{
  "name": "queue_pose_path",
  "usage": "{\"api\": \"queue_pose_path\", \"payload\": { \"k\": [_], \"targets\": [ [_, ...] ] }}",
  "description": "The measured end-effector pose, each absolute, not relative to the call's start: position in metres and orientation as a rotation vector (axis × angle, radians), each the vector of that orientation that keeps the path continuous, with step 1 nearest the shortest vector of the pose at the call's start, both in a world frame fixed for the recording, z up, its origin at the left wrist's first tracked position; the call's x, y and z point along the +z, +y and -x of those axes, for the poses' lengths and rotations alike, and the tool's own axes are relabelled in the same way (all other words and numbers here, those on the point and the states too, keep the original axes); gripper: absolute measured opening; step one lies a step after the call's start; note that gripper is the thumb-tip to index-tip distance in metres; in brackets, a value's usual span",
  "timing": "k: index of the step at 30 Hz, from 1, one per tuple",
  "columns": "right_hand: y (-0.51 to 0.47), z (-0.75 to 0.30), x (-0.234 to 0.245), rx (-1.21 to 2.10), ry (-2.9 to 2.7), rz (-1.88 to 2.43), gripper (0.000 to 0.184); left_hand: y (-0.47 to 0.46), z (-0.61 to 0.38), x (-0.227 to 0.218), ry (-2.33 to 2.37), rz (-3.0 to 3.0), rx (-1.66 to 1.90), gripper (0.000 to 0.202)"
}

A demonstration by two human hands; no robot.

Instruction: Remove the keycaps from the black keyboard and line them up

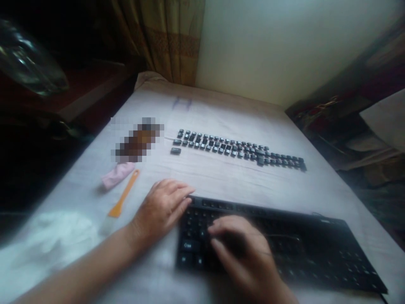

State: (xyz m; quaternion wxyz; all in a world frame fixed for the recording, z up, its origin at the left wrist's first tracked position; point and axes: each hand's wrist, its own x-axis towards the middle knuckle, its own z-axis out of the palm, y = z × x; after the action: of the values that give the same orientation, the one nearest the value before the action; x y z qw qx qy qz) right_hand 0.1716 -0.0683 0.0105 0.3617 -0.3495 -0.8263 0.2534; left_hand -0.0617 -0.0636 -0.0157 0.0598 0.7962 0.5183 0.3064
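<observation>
A black keyboard (303, 245) lies on the cloth-covered table (221, 181) in front of me. My left hand (161, 209) rests flat at its left end, fingers stretched out onto the top-left corner. My right hand (243, 253) sits on the left part of the keyboard with fingers curled down onto the keys; I cannot make out anything in it. Beyond the keyboard, several loose black keycaps (237, 147) are laid out in rows on the cloth.
An orange-handled brush (122, 200) and a pink cloth (117, 175) lie left of my left hand. A pixelated brown object (137, 141) sits behind them. White crumpled material (53, 236) is at the near left. A curtain (167, 38) hangs behind the table.
</observation>
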Motion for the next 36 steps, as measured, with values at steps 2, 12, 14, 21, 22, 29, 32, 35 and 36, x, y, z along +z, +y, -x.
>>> {"api": "queue_pose_path", "payload": {
  "k": [2, 12, 14, 21, 22, 29, 32, 35, 36],
  "targets": [
    [-0.068, -0.172, 0.010, 0.659, -2.155, 0.903, 0.019, -0.065, 0.062, -0.019, 1.574, -2.359, 0.925, 0.027],
    [-0.069, -0.169, 0.010, 0.603, -2.253, 0.922, 0.019, -0.063, 0.063, -0.024, 1.552, -2.269, 0.897, 0.026],
    [-0.070, -0.168, 0.011, 0.588, -2.269, 0.932, 0.019, -0.063, 0.063, -0.024, 1.546, -2.277, 0.889, 0.026],
    [-0.070, -0.161, 0.015, 0.361, -2.371, 0.931, 0.015, -0.064, 0.062, -0.025, 1.561, -2.278, 0.887, 0.026],
    [-0.070, -0.161, 0.015, 0.332, -2.389, 0.926, 0.015, -0.064, 0.062, -0.025, 1.559, -2.276, 0.888, 0.026],
    [-0.072, -0.163, 0.006, 0.379, -2.403, 0.904, 0.015, -0.064, 0.062, -0.026, 1.555, -2.283, 0.888, 0.025],
    [-0.073, -0.165, 0.002, 0.435, -2.327, 0.907, 0.020, -0.064, 0.062, -0.025, 1.564, -2.276, 0.871, 0.026],
    [-0.074, -0.166, 0.000, 0.449, -2.275, 0.886, 0.023, -0.063, 0.062, -0.024, 1.566, -2.283, 0.866, 0.026],
    [-0.074, -0.166, 0.000, 0.453, -2.267, 0.881, 0.023, -0.063, 0.061, -0.024, 1.567, -2.289, 0.871, 0.027]
  ]
}}
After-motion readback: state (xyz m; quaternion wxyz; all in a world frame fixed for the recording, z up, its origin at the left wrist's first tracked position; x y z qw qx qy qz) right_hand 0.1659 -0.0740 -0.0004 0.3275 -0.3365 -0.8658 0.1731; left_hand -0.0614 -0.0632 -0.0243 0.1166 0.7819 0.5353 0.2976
